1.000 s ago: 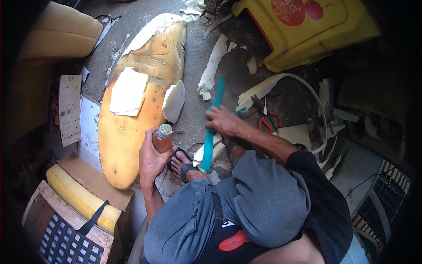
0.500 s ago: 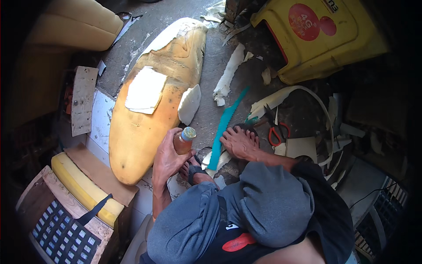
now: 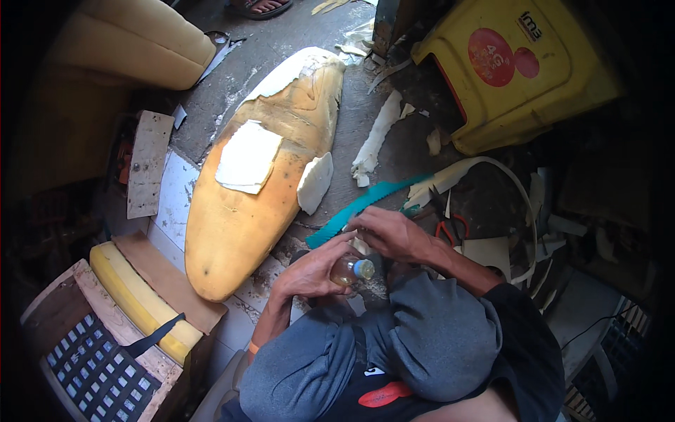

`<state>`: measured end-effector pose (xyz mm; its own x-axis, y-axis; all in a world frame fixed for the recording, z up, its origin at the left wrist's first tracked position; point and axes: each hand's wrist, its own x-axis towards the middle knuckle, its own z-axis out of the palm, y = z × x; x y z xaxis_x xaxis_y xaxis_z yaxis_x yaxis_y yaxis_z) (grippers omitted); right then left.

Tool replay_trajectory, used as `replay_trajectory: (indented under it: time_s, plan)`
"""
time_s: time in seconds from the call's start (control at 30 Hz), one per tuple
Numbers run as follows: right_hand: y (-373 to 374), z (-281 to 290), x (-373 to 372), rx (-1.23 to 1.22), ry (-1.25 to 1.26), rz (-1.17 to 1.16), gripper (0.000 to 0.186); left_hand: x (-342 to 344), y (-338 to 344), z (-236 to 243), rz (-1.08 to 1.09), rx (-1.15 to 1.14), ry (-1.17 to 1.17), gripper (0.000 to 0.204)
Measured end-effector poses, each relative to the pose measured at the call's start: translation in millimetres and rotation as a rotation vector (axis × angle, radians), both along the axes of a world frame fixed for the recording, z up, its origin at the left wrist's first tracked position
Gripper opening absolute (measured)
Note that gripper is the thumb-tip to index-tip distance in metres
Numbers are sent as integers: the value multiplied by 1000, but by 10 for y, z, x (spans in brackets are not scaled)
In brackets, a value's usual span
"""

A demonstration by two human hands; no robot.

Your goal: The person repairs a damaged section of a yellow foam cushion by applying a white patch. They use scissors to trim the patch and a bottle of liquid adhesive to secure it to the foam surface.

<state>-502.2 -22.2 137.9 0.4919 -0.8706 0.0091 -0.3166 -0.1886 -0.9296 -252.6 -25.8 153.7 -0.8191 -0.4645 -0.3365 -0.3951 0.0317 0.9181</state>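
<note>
My left hand (image 3: 316, 271) grips a small plastic bottle (image 3: 349, 269) of amber contents, now tipped with its blue top to the right. My right hand (image 3: 383, 228) is closed just above it, fingertips bent beside a pale scrap; what they hold is hidden. Behind both hands a teal toothed strip (image 3: 373, 197) lies slanted on the floor. Red-handled pliers (image 3: 443, 228) lie right of my right hand. A long orange foam cushion (image 3: 232, 225) lies ahead-left, with a white sheet (image 3: 246, 158) and a white foam scrap (image 3: 315, 183) on it.
A yellow plastic stool (image 3: 534, 98) stands top right. Pale foam offcuts (image 3: 376, 137) litter the floor. Tan foam (image 3: 140, 42) is top left, a board (image 3: 148, 162) below it. A webbed wooden frame (image 3: 98, 366) sits lower left. Another person's sandalled foot (image 3: 260, 8) shows at the top.
My left hand has moved right and tipped the bottle sideways. My right hand has let go of the teal strip, which now lies more slanted, and has closed near the bottle.
</note>
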Motion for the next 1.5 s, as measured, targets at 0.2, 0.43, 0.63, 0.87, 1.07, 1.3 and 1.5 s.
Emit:
replay_trajectory:
  time_s: [0.2,0.43,0.63,0.87,1.07,1.3,1.5]
  plan:
    - [26,11,42,158,-119,-106,25,-108,54,-109,109,47,36,75]
    - [741,-984,-201,-58,752,-33,47,-19,-69,-50,336,-38,-327,75]
    - [640,-833,-511,141,565,-13,39,122,-25,-72,309,-114,-231,73]
    - [-19,229,-253,199,-1,-18,41,-164,-93,73,18,-14,157,71]
    - [-55,10,86,625,-487,-222,45,-169,-140,122,238,81,160,75]
    - [-369,52,-65,496,-291,-465,44,-26,-84,239,621,-71,-266,66]
    - [-326,227,88,227,27,-218,41,133,-82,213,703,-200,-455,54]
